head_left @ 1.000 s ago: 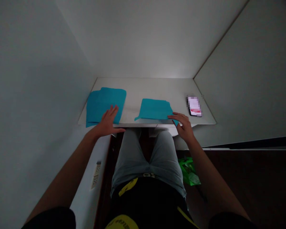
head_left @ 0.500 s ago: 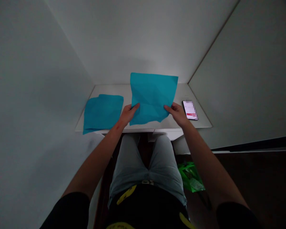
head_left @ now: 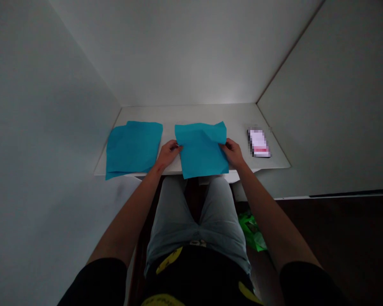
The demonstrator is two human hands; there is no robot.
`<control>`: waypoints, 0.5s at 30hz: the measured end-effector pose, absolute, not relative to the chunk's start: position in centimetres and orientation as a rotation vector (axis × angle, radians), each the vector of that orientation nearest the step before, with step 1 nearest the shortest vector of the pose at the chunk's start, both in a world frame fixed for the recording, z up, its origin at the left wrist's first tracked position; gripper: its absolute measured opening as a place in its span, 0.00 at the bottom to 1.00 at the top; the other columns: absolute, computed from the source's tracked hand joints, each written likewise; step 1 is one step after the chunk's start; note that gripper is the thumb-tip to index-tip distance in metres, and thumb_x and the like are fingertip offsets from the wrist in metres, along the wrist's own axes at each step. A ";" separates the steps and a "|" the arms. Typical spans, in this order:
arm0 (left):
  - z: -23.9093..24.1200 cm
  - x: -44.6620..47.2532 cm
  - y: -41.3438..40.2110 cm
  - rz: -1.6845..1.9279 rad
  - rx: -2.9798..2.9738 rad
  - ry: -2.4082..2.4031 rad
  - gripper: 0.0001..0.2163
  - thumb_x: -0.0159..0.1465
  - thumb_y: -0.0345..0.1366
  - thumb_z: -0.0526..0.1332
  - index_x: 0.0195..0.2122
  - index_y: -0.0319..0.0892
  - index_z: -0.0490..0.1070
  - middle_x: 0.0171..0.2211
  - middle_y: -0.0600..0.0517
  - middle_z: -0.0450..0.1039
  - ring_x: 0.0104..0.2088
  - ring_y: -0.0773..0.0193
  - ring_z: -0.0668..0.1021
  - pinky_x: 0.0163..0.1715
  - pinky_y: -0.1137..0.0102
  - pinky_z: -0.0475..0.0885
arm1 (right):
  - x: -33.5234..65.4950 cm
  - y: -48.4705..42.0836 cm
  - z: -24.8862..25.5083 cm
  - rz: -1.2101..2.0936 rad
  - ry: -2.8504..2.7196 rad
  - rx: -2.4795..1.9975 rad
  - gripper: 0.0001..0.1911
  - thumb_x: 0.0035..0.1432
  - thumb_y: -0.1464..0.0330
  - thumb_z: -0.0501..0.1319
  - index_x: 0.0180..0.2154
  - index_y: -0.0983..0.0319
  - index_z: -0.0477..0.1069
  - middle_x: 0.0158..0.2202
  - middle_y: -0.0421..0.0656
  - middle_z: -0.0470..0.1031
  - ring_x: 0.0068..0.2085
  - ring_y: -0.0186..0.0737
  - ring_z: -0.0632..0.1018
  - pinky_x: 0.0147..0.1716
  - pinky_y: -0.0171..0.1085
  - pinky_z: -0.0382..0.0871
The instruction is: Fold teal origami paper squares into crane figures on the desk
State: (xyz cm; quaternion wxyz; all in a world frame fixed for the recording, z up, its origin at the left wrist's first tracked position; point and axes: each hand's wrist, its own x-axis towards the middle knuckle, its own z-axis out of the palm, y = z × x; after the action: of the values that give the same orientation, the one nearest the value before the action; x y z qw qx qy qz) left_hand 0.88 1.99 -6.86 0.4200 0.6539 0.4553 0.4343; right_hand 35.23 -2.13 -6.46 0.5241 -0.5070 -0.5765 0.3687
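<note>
A blue cloth [head_left: 202, 151], thin and roughly square, is spread between my two hands over the front of the white table. Its far right corner is bent up, and its near edge reaches past the table's front. My left hand [head_left: 169, 153] pinches its left side, fingers closed. Over on the opposite side, my right hand [head_left: 232, 152] grips the right edge with closed fingers partly behind the fabric. To the left of my left hand lie more blue cloths [head_left: 134, 146], stacked flat with edges slightly offset.
The white table [head_left: 191, 111] stands against a wall, with side walls left and right. A phone [head_left: 258, 142] with a lit screen rests on its right part. Below, on the floor by my right leg, is a green plastic bag [head_left: 252, 231].
Both hands have lowered the held cloth toward me and down to the table. Its near edge now passes the table front, and its far right part has bent over.
</note>
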 end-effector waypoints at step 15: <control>-5.7 1.3 1.1 1.150 1.753 1.204 0.10 0.67 0.36 0.71 0.49 0.44 0.81 0.53 0.46 0.81 0.42 0.65 0.84 0.46 0.67 0.81 | 35.4 -2.0 -6.6 0.950 -1.414 -1.187 0.09 0.59 0.57 0.69 0.35 0.55 0.81 0.48 0.44 0.85 0.48 0.48 0.82 0.52 0.47 0.76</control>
State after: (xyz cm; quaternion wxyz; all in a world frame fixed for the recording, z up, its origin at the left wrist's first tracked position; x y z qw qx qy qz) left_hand 1.32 1.13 -5.66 0.3542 0.6781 0.4657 0.4448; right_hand 35.37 -2.02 -6.55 0.5077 -0.4926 -0.5869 0.3940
